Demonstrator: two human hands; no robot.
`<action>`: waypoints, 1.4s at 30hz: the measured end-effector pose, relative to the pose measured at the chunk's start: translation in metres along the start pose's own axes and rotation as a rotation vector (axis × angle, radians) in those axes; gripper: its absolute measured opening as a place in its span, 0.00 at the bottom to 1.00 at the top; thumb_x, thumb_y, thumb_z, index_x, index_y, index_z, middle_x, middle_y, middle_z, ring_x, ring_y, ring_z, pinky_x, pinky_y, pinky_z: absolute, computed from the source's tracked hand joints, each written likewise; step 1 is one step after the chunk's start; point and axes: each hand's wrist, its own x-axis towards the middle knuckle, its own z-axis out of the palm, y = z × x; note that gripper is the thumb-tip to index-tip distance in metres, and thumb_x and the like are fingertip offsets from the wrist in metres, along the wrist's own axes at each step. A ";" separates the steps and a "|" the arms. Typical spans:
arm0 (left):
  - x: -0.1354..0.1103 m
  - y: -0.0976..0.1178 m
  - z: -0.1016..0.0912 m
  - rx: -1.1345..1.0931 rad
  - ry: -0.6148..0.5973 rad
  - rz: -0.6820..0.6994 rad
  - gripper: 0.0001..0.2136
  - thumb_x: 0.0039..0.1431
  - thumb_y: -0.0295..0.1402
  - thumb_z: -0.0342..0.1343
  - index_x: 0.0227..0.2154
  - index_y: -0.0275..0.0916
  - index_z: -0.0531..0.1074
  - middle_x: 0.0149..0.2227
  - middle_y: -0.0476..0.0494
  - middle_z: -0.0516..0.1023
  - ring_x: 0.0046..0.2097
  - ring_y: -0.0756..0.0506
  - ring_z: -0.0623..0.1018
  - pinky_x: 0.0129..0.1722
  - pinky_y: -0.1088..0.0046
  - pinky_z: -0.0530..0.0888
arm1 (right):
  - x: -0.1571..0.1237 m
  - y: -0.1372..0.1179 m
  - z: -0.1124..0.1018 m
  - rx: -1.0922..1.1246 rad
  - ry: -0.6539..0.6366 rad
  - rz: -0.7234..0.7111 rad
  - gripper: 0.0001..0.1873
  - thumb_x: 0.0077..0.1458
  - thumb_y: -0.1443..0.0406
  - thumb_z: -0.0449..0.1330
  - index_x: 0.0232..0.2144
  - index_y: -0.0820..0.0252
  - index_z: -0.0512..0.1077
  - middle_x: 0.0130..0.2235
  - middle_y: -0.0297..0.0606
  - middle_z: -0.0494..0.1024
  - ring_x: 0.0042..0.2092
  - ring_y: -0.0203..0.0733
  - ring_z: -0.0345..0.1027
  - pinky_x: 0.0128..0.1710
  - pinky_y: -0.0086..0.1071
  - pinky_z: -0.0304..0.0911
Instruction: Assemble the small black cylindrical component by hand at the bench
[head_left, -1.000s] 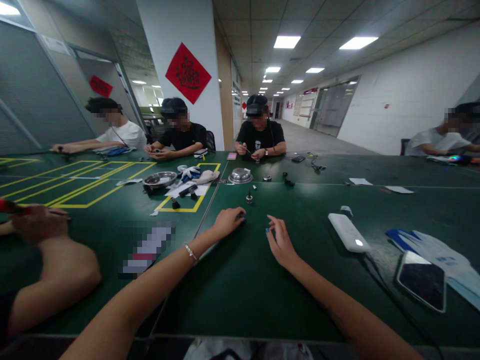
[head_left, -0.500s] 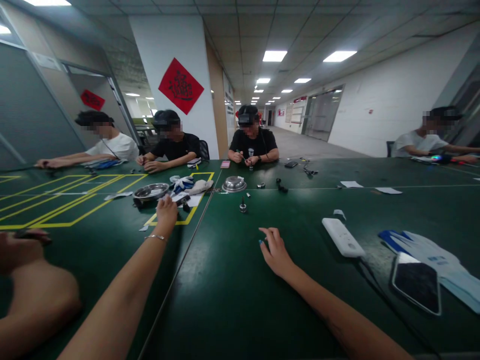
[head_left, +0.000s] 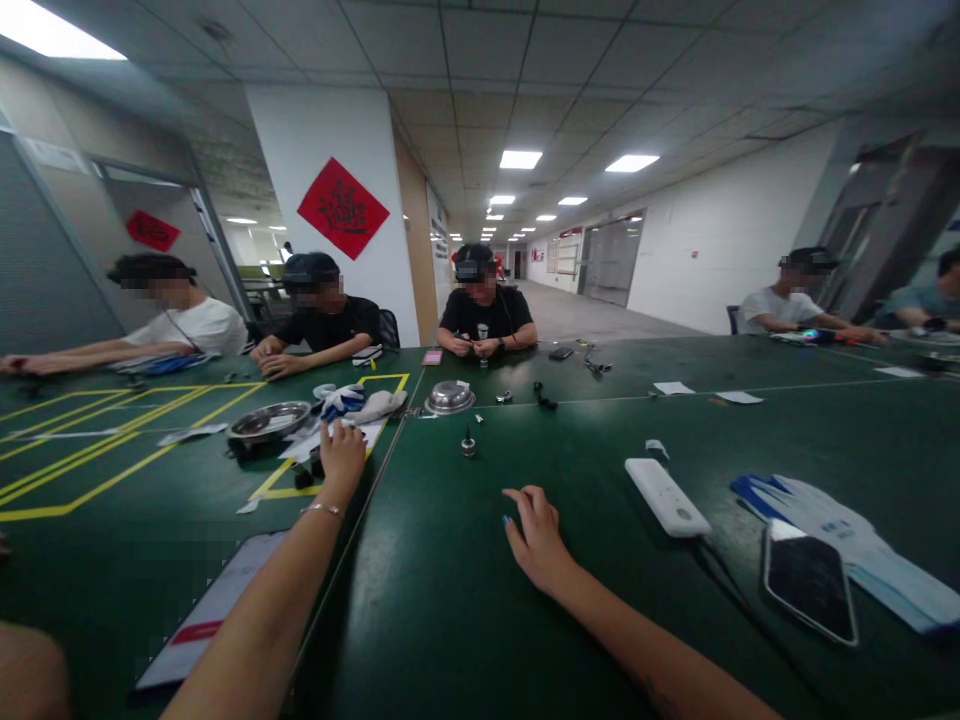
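My left hand (head_left: 343, 458) lies over papers (head_left: 373, 432) at the left, with its fingers curled down. Its fingertips are hidden, so what it grips cannot be made out. Small dark parts (head_left: 302, 474) show beside its thumb side. Close by are a round metal dish (head_left: 271, 421) and blue-white work gloves (head_left: 341, 401). My right hand (head_left: 536, 540) rests palm-down on the green table (head_left: 442, 610), fingers apart and holding nothing. Beyond it stands a small metal part with an upright stem (head_left: 468, 445).
A phone (head_left: 202, 630) lies partly under my left forearm. To the right are a white power strip (head_left: 667, 498), a second phone (head_left: 810, 580) and another glove (head_left: 810, 515). An upturned metal bowl (head_left: 450, 397) sits farther back. Several people sit around the table.
My left hand has shifted right across the papers, uncovering dark parts on its left. The view has turned right and up. The nearby person's arm at left has mostly left the picture.
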 end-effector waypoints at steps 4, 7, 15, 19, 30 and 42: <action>0.002 0.017 -0.001 -0.033 -0.062 0.000 0.15 0.60 0.27 0.40 0.40 0.29 0.71 0.45 0.29 0.73 0.55 0.34 0.64 0.55 0.49 0.52 | 0.000 -0.003 -0.002 0.019 -0.050 0.047 0.22 0.58 0.61 0.49 0.55 0.52 0.59 0.53 0.43 0.58 0.54 0.49 0.58 0.53 0.43 0.58; 0.003 0.024 0.001 -0.069 -0.120 -0.013 0.15 0.59 0.25 0.39 0.41 0.30 0.71 0.42 0.29 0.74 0.48 0.35 0.71 0.48 0.52 0.62 | -0.001 -0.003 -0.003 0.046 -0.086 0.061 0.22 0.57 0.61 0.50 0.55 0.49 0.59 0.54 0.41 0.57 0.55 0.49 0.57 0.52 0.44 0.59; 0.004 0.027 0.003 -0.128 -0.265 0.014 0.15 0.59 0.27 0.39 0.43 0.31 0.69 0.41 0.28 0.72 0.43 0.35 0.73 0.35 0.61 0.71 | -0.001 0.001 0.001 0.044 -0.125 0.043 0.23 0.56 0.63 0.52 0.55 0.48 0.59 0.54 0.40 0.56 0.53 0.49 0.59 0.50 0.43 0.61; -0.003 0.035 0.001 -0.117 -0.244 0.073 0.15 0.58 0.23 0.38 0.42 0.29 0.69 0.43 0.27 0.71 0.46 0.35 0.72 0.42 0.58 0.69 | -0.002 0.000 0.001 0.043 -0.134 0.041 0.22 0.55 0.64 0.53 0.53 0.48 0.61 0.54 0.41 0.57 0.53 0.50 0.60 0.49 0.44 0.62; -0.035 0.051 -0.007 -0.101 -0.262 0.047 0.17 0.61 0.24 0.35 0.48 0.29 0.64 0.41 0.29 0.71 0.45 0.38 0.73 0.43 0.60 0.69 | -0.002 0.004 0.006 0.015 -0.141 0.018 0.21 0.54 0.65 0.53 0.51 0.49 0.63 0.53 0.41 0.58 0.53 0.49 0.60 0.50 0.44 0.61; -0.053 0.060 -0.035 -0.167 -0.298 0.019 0.14 0.62 0.31 0.39 0.44 0.33 0.66 0.45 0.32 0.70 0.49 0.36 0.70 0.44 0.58 0.67 | 0.000 0.003 0.001 -0.031 -0.179 0.076 0.22 0.55 0.63 0.52 0.53 0.51 0.62 0.54 0.40 0.55 0.54 0.47 0.59 0.52 0.40 0.59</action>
